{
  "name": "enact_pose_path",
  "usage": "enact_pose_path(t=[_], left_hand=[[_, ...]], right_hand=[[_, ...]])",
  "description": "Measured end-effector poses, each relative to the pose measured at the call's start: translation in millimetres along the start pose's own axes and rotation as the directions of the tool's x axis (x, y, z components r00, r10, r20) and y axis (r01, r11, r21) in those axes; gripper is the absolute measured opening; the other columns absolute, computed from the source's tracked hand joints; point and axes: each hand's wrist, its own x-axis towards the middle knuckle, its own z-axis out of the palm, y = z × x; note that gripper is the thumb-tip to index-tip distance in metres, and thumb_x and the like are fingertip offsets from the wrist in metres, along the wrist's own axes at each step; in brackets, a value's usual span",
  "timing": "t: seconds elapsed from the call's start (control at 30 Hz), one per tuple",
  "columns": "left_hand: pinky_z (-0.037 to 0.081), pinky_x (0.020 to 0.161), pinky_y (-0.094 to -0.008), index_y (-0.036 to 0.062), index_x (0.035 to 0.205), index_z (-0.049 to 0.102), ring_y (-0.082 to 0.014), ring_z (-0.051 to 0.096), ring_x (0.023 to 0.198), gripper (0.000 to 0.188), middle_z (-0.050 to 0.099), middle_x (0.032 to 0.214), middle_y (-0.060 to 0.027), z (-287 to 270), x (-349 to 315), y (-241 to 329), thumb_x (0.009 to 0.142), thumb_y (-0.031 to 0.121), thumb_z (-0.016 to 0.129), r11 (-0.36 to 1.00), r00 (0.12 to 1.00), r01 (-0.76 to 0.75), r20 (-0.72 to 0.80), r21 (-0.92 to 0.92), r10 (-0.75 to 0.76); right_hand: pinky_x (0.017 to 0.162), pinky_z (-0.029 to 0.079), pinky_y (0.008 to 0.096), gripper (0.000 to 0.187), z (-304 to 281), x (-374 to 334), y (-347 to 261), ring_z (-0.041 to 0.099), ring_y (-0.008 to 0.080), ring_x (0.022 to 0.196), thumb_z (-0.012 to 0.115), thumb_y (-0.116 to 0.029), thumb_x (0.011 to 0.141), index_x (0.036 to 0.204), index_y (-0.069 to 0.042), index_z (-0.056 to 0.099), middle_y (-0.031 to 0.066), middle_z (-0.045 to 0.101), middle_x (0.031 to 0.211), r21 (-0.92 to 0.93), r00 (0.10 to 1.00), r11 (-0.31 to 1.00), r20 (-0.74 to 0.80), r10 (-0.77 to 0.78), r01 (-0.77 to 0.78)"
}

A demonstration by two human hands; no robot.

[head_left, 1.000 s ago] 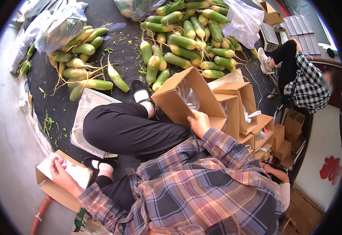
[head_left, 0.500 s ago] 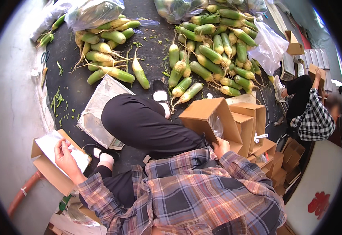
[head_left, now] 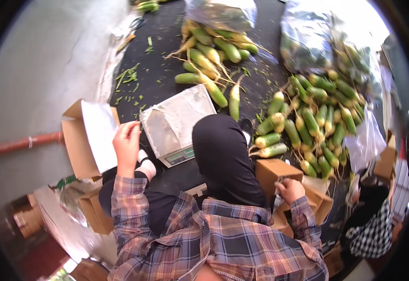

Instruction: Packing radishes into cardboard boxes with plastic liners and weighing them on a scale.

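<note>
My left hand (head_left: 127,144) is raised beside an open cardboard box (head_left: 77,150) with a white sheet (head_left: 99,136) standing in it. Thumb and fingertips come together in a pinch; whatever may be between them is too small to make out. My right hand (head_left: 290,190) is closed at the edge of another cardboard box (head_left: 279,171), right of my knee. A bit of greyish, clear film seems to show at its fingertips. Between my legs and the radishes lies a scale (head_left: 176,124) with a worn, pale platform and a small display.
Green radishes with long roots lie in two heaps, one ahead (head_left: 204,56) and a larger one (head_left: 317,122) to the right. Plastic bags (head_left: 307,37) of radishes stand behind. A co-worker in a checked shirt (head_left: 370,229) sits at far right. A red pipe (head_left: 22,146) runs along the left wall.
The view has turned, so the scale and radishes appear farther right. My left hand stays pinched and is now more upright beside the left box. My right hand remains at the right box.
</note>
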Motion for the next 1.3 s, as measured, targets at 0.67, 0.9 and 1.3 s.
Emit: enact_pose_path(t=[0.67,0.9,1.3], left_hand=[[0.045,0.060,-0.0259,0.0002,0.091,0.064,-0.0165,0.057,0.067,0.009,0.061,0.085,-0.0074,16,-2,27,0.083,0.002,0.059,0.987,0.995,-0.100,0.028,0.124,0.097],[0.049,0.065,-0.0324,0.0025,0.090,0.064,-0.0270,0.062,0.076,0.010,0.062,0.088,-0.0104,14,-9,17,0.084,0.008,0.059,0.964,0.994,-0.101,0.055,0.245,0.090],[0.049,0.067,-0.0366,0.0067,0.092,0.063,-0.0279,0.061,0.076,0.011,0.060,0.086,-0.0084,-10,-11,34,0.084,0.014,0.059,0.934,0.971,-0.228,-0.014,0.274,0.241]], right_hand=[[0.073,0.051,0.0407,0.035,-5,177,-8,0.066,0.0304,0.083,0.058,-0.038,0.087,0.092,-0.005,0.069,0.0155,0.068,0.085,0.287,0.947,0.903,-0.064,-0.315,0.320],[0.070,0.051,0.0396,0.035,-9,230,60,0.066,0.0288,0.080,0.058,-0.037,0.088,0.090,-0.004,0.068,0.0146,0.068,0.082,0.591,0.910,0.705,-0.132,-0.394,0.392],[0.064,0.052,0.0378,0.035,-48,333,50,0.066,0.0259,0.074,0.058,-0.035,0.089,0.087,-0.001,0.066,0.0131,0.067,0.076,0.928,0.897,0.190,-0.234,-0.374,0.321]])
